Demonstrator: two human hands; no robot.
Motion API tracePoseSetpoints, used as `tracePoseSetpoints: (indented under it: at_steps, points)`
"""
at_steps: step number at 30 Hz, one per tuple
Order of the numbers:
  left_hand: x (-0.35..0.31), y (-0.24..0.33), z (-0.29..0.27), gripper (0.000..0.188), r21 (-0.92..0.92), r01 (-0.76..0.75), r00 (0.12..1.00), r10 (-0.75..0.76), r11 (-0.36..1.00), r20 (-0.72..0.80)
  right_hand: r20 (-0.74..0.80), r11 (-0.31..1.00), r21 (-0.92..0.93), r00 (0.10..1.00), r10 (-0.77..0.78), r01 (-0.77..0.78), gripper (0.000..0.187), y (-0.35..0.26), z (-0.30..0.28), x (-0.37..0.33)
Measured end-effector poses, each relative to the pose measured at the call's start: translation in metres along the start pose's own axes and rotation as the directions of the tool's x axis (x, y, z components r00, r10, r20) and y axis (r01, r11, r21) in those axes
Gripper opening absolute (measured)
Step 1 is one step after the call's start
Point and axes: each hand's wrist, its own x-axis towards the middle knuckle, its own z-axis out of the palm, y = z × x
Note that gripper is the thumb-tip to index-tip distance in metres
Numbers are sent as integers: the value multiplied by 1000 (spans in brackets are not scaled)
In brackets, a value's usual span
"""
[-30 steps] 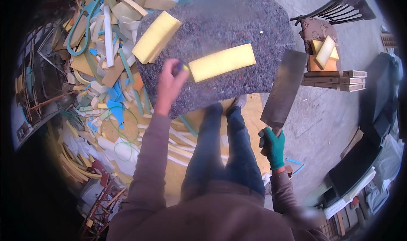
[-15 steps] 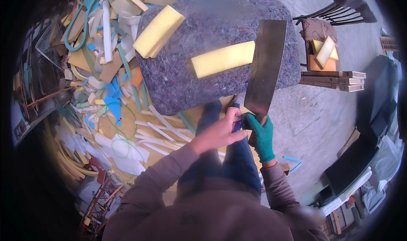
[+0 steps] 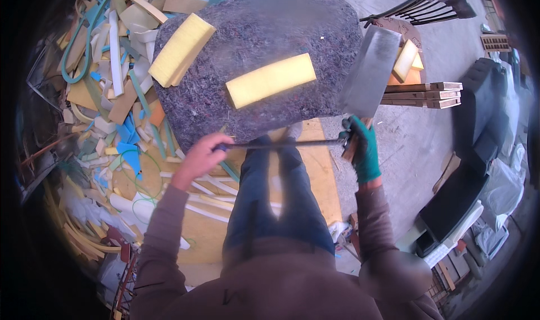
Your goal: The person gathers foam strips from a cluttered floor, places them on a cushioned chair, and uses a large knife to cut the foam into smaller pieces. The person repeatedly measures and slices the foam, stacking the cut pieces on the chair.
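Note:
My bare left hand (image 3: 203, 155) is closed around the bluish handle of a long dark rod that looks like a sharpening steel (image 3: 281, 144). The rod runs level across my legs, its far end at my right hand. In a green glove, my right hand (image 3: 365, 151) grips the wooden handle of a large knife (image 3: 368, 75) with a broad rectangular blade. Its blade points away from me, past the right edge of a padded table (image 3: 219, 103). One yellow foam block (image 3: 271, 81) lies mid-table, and another yellow foam piece (image 3: 183, 50) lies at its left edge.
Foam offcuts (image 3: 126, 78) in many colours are heaped to the left. A chair (image 3: 419, 32) with foam pieces (image 3: 406, 61) stands right of the table, beside stacked wooden frames (image 3: 430, 95). Dark upholstered furniture (image 3: 472, 168) lines the right side.
My hands have moved apart, left hand leftward and right hand slightly right, so the rod now shows at full length. The blade has swung rightward, off the foam block's end.

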Motion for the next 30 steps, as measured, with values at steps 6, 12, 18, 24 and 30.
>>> tracePoseSetpoints:
  at_steps: [6,12,18,24,30]
  points:
    - [21,-9,-34,19,152,-42,994,57,987,-94,17,993,-32,993,-113,114,17,-17,-11,67]
    - [61,-16,-51,25,106,24,969,3,994,-248,-105,938,-211,948,-300,273,32,-17,-19,78]
    - [91,-23,-48,33,-53,10,994,-15,999,-105,-124,952,-229,964,-235,203,30,16,-46,25]
    - [106,-16,-30,30,-69,26,990,-35,997,-139,-180,942,-331,984,-12,-49,25,59,-46,-31]
    - [104,-20,-49,30,-7,60,991,-61,998,-120,-157,917,-370,983,98,-150,28,75,-42,-83]
